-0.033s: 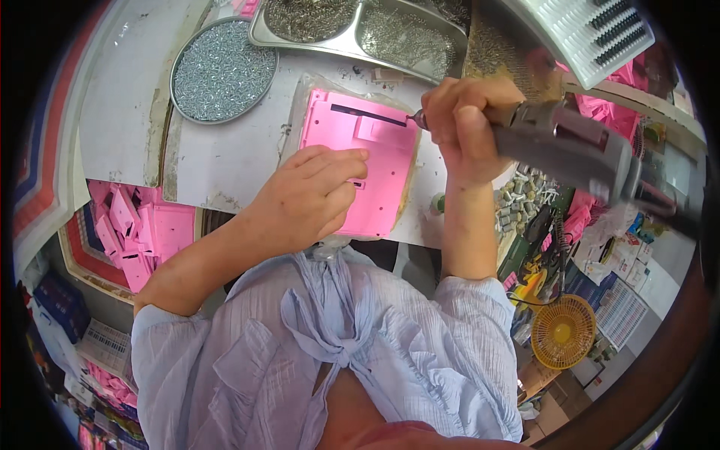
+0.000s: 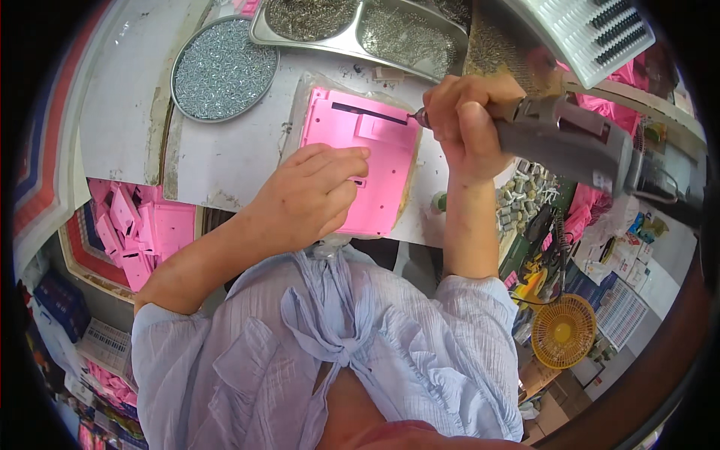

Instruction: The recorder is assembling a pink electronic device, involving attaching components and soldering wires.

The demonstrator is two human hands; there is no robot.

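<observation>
A pink plastic panel [image 2: 375, 191] lies flat on the worktable in front of me, with a clear plastic bag beneath it. It has a long dark slot near its far edge and several small holes. My left hand [image 2: 319, 187] rests palm down on its left part, fingers curled; whatever they may hold is hidden beneath. A grey electric screwdriver [image 2: 566, 142] is gripped near its nose by my right hand [image 2: 472, 127]. Its tip points left and meets the panel near the far right corner, by the slot's right end.
A round metal dish [image 2: 225, 71] of silvery screws stands at the far left. Beside it is a metal compartment tray [image 2: 349, 36] of small screws. Pink parts [image 2: 131, 232] fill a box at left. Small cylindrical parts [image 2: 517, 202] and a yellow fan [image 2: 562, 330] are at right.
My right hand and the electric screwdriver have shifted very slightly, and the driver's body looks less blurred. The left hand and the pink panel stay in place.
</observation>
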